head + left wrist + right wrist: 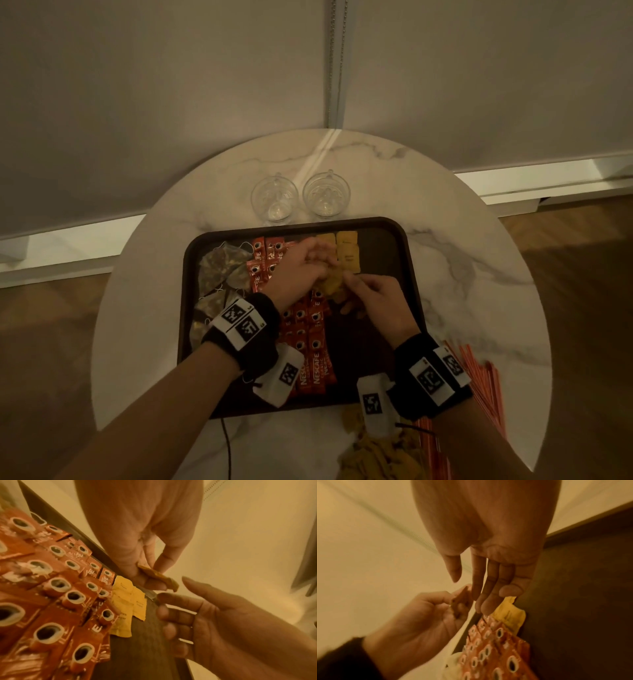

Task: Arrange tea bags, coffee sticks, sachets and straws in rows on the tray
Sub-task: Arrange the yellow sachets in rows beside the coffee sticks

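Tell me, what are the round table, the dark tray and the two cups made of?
The table looks like polished marble or a marble-look top: white with grey veins. The tray seems dark, matte wood or plastic; the dim light leaves that open. The cups look like clear glass: you can see the table through them.

table (462, 274): glossy white marble look
tray (409, 260): dark, matt
coffee sticks (317, 356): shiny red foil
cups (326, 194): clear glass
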The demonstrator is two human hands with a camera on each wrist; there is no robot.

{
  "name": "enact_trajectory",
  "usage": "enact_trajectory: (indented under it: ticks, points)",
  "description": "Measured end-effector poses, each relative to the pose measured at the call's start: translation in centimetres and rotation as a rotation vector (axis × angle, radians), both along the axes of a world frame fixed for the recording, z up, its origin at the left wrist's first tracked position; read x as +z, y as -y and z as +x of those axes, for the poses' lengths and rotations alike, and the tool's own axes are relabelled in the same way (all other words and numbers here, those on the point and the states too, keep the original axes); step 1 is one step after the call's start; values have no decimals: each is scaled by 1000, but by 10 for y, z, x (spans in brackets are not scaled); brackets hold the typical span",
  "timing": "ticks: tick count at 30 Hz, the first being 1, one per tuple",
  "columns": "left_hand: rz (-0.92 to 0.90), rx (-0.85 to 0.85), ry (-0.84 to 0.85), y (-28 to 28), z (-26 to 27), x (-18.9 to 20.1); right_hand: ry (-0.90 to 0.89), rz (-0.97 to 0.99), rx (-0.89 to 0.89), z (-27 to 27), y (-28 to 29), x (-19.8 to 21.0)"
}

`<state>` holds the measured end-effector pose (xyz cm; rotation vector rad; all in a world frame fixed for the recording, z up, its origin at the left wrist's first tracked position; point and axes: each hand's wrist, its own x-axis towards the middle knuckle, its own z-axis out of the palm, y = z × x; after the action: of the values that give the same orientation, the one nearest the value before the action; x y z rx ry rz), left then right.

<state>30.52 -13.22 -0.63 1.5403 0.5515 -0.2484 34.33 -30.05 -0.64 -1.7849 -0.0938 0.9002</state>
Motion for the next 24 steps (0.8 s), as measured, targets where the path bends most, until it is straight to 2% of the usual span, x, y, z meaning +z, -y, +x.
enact_trajectory:
  ticks: [3,9,13,19,24]
  points:
    - [-3,-22,78,1,-3,-1,-48,68,-55,-4,3,3]
    - [-26,25,21,-2,3,0,-101,190,-207,-5,11,2]
    - [48,-48,28,-1,11,0,-169,191,-184,-5,13,-4]
    - [403,-247,54,4,35,-11,-84,-113,-125,8,18,-26]
    - [583,-365,32,15,51,-32,3,-300,-21,25,18,-42]
